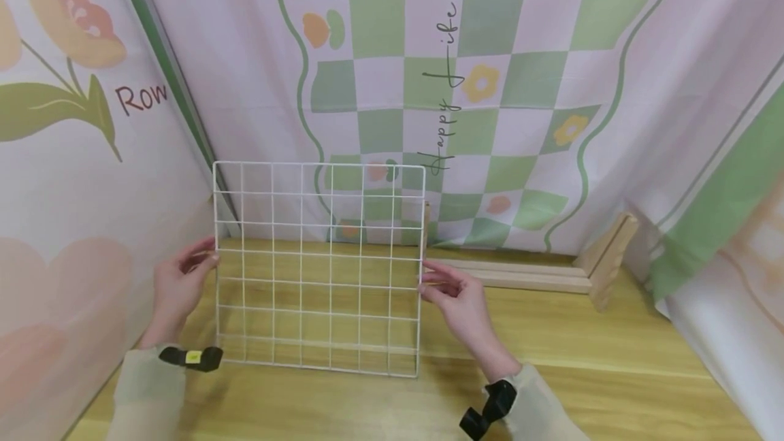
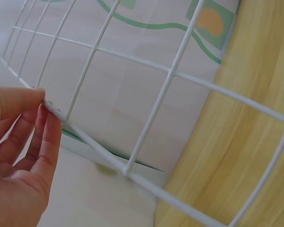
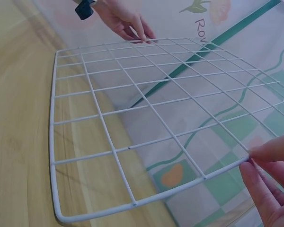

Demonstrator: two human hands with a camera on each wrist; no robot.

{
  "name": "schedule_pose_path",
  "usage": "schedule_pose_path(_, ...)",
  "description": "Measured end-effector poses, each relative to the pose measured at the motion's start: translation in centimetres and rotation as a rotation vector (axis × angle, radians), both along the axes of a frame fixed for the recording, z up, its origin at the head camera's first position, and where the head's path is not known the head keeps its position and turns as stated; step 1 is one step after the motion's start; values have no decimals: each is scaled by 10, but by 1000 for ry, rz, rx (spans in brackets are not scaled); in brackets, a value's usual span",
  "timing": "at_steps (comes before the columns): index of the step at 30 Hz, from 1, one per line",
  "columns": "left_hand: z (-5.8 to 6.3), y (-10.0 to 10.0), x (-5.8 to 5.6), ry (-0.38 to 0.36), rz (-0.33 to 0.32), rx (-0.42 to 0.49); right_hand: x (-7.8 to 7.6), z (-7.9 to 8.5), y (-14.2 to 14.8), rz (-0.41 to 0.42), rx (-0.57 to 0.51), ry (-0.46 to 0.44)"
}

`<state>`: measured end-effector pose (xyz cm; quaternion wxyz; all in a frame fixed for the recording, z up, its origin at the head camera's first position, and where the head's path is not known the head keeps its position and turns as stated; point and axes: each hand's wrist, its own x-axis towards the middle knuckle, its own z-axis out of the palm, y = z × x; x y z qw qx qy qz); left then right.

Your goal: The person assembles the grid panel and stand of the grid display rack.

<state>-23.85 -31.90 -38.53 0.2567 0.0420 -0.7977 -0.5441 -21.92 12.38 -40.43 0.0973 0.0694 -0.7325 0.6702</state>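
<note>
A white wire grid panel [image 1: 301,254] stands nearly upright over the wooden tabletop, held between both hands. My left hand [image 1: 177,288] pinches its left edge wire at about mid-height; in the left wrist view the thumb and fingertips [image 2: 49,123] meet on that wire. On the opposite edge, my right hand [image 1: 459,305] pinches the wire between thumb and fingers, as the right wrist view also shows, with its fingers [image 3: 260,189] at the frame. Whether the panel's lower edge touches the table cannot be told.
Behind my right hand lies a wooden stand [image 1: 533,279] with a long slotted bar and a shaped end piece [image 1: 614,257]; its left end is partly hidden by the panel. Patterned curtains [image 1: 380,87] enclose the wooden table [image 1: 588,373] at the back and sides.
</note>
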Motion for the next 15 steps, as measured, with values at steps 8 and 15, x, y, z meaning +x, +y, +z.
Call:
schedule_pose_path(8,10,8,1,56,56,129,2,7,0,-13,7,48)
schedule_pose_path(15,12,10,3,139,56,178,6,10,-2,-21,18,116)
